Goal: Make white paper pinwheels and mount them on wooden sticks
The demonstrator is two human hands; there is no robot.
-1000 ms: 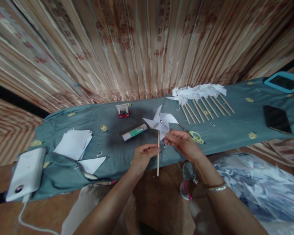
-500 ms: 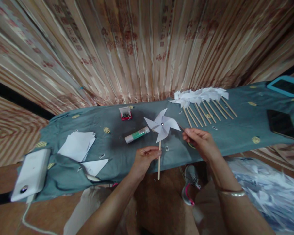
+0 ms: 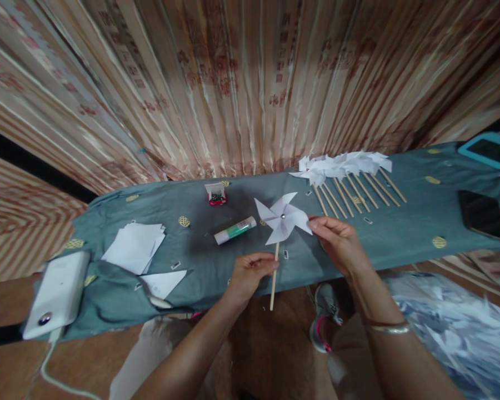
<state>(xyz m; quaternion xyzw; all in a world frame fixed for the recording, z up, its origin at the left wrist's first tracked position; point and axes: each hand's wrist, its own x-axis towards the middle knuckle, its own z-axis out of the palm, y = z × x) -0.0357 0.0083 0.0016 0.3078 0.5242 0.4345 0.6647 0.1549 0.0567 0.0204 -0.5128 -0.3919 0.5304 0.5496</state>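
A white paper pinwheel (image 3: 282, 218) on a wooden stick (image 3: 274, 280) stands upright over the front edge of the cloth-covered table (image 3: 400, 244). My left hand (image 3: 250, 272) pinches the stick about halfway down. My right hand (image 3: 337, 241) is at the pinwheel's right blade, fingertips pinched on its tip. A glue stick (image 3: 235, 230) lies just left of the pinwheel.
A row of several finished pinwheels (image 3: 345, 172) lies at the back right. A small red box of pins (image 3: 216, 194), a stack of white paper squares (image 3: 133, 247), a folded paper triangle (image 3: 162, 282), a white power bank (image 3: 56, 294), a dark phone (image 3: 483, 214) and a blue tablet (image 3: 489, 149) rest on the cloth.
My right hand left the lower blade, swung out to the right, then came back to touch the right blade's tip. The pinwheel shifted slightly right and turned a little.
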